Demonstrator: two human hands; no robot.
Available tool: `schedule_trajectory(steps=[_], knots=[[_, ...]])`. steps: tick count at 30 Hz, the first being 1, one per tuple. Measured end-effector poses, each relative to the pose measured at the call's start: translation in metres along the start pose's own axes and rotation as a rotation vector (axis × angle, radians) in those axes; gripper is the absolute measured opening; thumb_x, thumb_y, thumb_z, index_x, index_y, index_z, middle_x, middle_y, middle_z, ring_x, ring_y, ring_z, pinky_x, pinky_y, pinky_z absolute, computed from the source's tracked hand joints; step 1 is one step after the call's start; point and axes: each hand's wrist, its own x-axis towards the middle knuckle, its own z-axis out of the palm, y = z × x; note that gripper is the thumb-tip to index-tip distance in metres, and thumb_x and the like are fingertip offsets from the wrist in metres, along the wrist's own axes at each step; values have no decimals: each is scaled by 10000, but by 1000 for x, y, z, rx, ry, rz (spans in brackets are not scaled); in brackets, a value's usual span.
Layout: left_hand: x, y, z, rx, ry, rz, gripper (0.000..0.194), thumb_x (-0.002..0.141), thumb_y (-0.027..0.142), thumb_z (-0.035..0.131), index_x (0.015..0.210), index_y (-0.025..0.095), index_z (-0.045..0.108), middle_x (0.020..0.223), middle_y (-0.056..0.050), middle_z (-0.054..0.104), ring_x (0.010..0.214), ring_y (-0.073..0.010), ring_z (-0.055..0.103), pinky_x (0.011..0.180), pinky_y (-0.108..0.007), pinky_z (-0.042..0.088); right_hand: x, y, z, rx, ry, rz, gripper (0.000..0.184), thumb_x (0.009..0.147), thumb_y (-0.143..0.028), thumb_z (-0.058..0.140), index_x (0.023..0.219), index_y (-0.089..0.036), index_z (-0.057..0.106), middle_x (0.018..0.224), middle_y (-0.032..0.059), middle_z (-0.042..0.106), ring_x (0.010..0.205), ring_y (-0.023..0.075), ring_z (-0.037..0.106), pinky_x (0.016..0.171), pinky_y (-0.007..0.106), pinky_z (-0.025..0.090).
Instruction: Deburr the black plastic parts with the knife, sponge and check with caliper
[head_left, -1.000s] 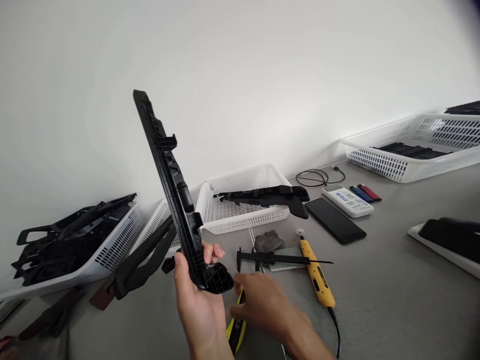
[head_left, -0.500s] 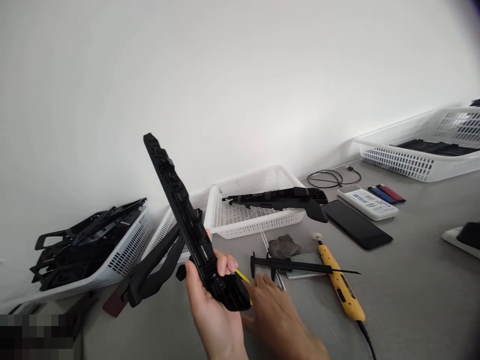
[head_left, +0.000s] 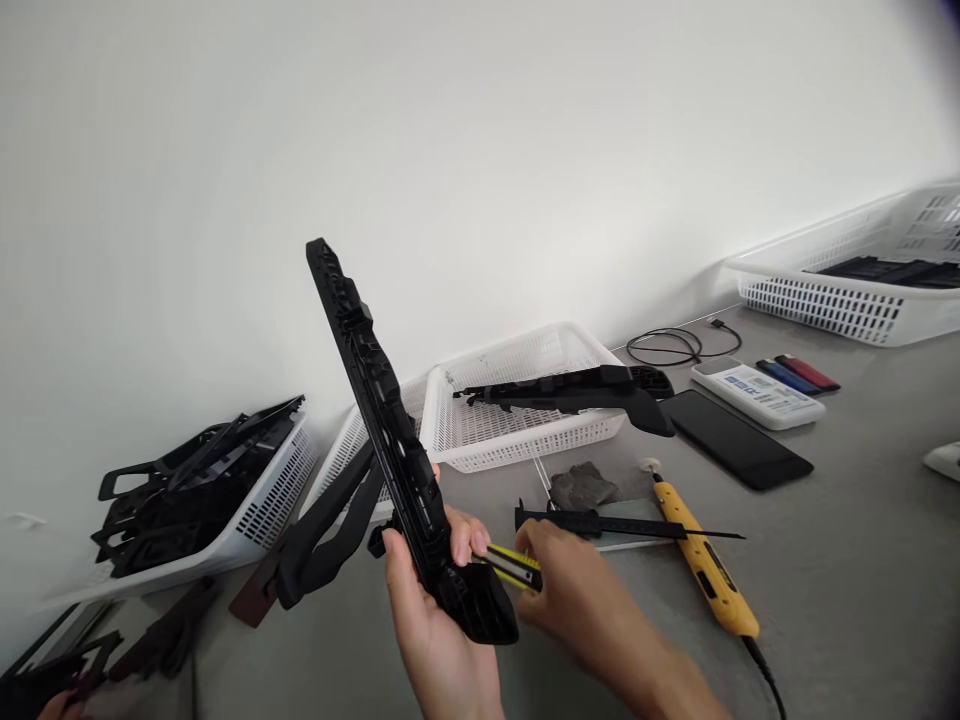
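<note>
My left hand (head_left: 446,640) is closed around the lower end of a long black plastic trim part (head_left: 379,400), which tilts up and to the left with its ribbed side showing. In my right hand (head_left: 574,585) is a yellow and black utility knife (head_left: 514,567), just right of the part's thick lower end; its far tip is hidden behind the left fingers. Beyond my right hand, a black caliper (head_left: 637,525) lies over a flat grey-green piece (head_left: 645,510), beside a crumpled dark grey cloth or pad (head_left: 583,486).
A yellow rotary tool (head_left: 709,560) with a cord lies right. White baskets (head_left: 540,443) of black parts stand along the wall. A phone (head_left: 739,440), white case (head_left: 757,393), lighters (head_left: 806,372) and cable (head_left: 667,345) lie behind. Another person's hand (head_left: 61,707) shows bottom left.
My right hand has risen from the table with the utility knife, bringing it beside the part's lower end. The part stays in my left hand. The whole view has shifted slightly.
</note>
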Motion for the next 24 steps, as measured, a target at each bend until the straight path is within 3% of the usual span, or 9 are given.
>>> schedule_trajectory(steps=[3,6,8,11,13,16,20,24], knots=[[0,0,-5,-17,-25,-33,526,923,674,729,1207,235,787,637,37,440,574,-161,474,547,-261,502,-5,12,-28,293,209,-28,518,705,-68,714,1202,-197,780,1177,112,813,1038,298,750,854,345,524],[0,1,-8,6,-38,-78,577,887,703,749,1247,254,789,640,41,430,516,-156,456,461,-258,459,-14,26,-59,592,226,-24,438,723,-219,753,1155,-242,825,1052,73,834,572,196,666,511,304,479],[-1,3,-8,8,-54,-73,536,891,695,745,1205,266,805,662,25,455,522,-162,473,473,-276,464,-19,31,-74,716,263,-53,411,736,-304,782,1136,-230,842,878,47,818,439,153,562,436,295,440],[-1,5,-2,-13,-77,13,394,907,638,748,964,254,810,762,-31,540,648,-192,533,581,-307,502,-19,30,-85,903,437,-65,439,722,-339,859,1142,-210,843,641,-4,714,487,172,598,470,284,491],[1,-1,3,-18,-94,28,376,914,627,744,909,253,789,771,-40,547,714,-207,523,656,-318,514,-16,25,-85,1109,651,-63,443,716,-318,897,1141,-220,823,653,-23,692,548,165,633,513,270,546],[6,-21,7,27,-88,-148,453,914,671,733,1039,241,808,688,-3,479,698,-192,462,687,-300,497,-9,18,-84,1407,905,-101,431,704,-276,936,1102,-237,777,775,-37,711,606,120,653,602,251,641],[10,-41,9,44,-28,-381,501,826,664,831,963,185,780,683,20,470,676,-164,487,654,-280,501,-1,20,-82,1565,856,-41,477,644,-242,961,1070,-200,751,933,19,780,782,173,784,681,243,701],[10,-33,9,12,40,-380,541,772,708,833,972,218,724,613,76,436,452,-92,374,436,-236,347,1,23,-83,1628,829,23,508,648,-252,942,1112,-179,749,965,45,807,819,220,832,672,246,714]])
